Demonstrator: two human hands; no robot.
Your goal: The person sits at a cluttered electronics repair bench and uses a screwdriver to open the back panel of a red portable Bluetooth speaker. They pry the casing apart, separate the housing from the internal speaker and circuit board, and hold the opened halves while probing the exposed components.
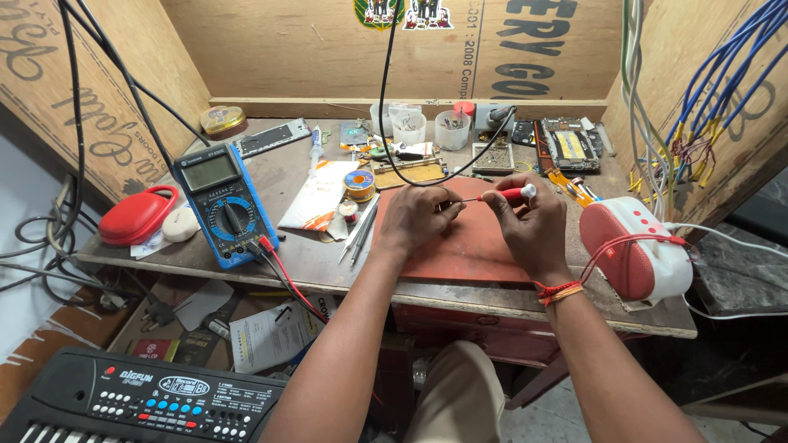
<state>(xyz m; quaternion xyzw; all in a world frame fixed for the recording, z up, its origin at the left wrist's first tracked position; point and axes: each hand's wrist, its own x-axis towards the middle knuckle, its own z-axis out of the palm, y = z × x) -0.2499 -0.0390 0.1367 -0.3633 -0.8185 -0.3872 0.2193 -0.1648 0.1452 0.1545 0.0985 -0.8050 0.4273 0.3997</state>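
Two hands over the red mat (460, 250), and plenty crowding in from both sides. Far left, a red pouch (135, 215) sits at the bench edge, then your blue multimeter (223, 201) with its leads trailing off the front lip. Tweezers (361, 230) lie just beside the mat, a solder reel (359, 182) behind them.

Now your left hand (414, 217): fingers curled in tight, pinching something small at the driver's tip, though what it is stays hidden under the fingers. Your right hand (529, 221) has the screwdriver (502, 194) by its red-and-white handle, thumb and fingers closed round it, shaft pointing left into the other hand's pinch.

How far along? Looks like mid-job to me: the tip is engaged, nothing is set down on the mat yet, and I can't see any loosened part.

Right of you, the red-and-white speaker (632, 246) sits close to your wrist, and blue wires (722, 74) hang beyond. Open room is mostly the mat itself and the front edge.
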